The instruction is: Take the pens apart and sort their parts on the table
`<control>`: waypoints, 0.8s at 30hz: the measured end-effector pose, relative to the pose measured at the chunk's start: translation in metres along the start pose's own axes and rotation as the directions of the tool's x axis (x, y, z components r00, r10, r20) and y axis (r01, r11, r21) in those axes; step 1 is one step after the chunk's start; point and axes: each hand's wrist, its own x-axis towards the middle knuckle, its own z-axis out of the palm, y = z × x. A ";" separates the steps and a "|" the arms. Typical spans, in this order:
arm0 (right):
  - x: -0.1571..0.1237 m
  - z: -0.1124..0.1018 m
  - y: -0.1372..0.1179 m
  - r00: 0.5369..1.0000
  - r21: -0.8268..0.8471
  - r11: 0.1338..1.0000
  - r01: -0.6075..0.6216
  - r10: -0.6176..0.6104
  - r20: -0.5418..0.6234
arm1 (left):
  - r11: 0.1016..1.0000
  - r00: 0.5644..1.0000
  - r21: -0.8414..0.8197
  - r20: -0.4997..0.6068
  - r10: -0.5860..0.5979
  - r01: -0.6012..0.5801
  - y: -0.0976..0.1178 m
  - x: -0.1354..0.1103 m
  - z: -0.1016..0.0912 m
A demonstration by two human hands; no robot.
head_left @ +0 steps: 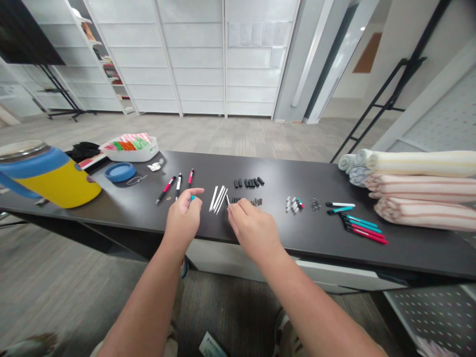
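"White sticks (213,198): position?"

"On the worktop (211,168), long axes running away, far ends slanting right. Right hand (256,225), nearer, pinches a rod (227,199) at their right edge."

"Left hand (183,216)?"

"Left of the sticks, gripping a teal part (192,198)."

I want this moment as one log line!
left hand: holds teal piece; right hand: pinches slim piece; between: white sticks; nearby: pens
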 end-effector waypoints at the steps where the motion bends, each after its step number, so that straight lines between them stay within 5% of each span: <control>1: 0.002 0.001 -0.002 1.000 -0.008 1.000 0.004 -0.004 0.001 | 0.998 1.000 -0.061 0.007 -0.014 0.014 -0.002 0.000 0.000; 13: 0.007 0.006 -0.016 0.996 0.005 0.997 0.074 -0.074 -0.043 | 0.972 0.999 -0.231 0.022 -0.040 0.044 -0.001 -0.001 0.003; 24: 0.004 0.014 -0.014 1.000 -0.023 0.999 -0.026 0.026 -0.003 | 0.971 0.998 -0.228 0.022 -0.064 0.067 -0.003 -0.002 0.006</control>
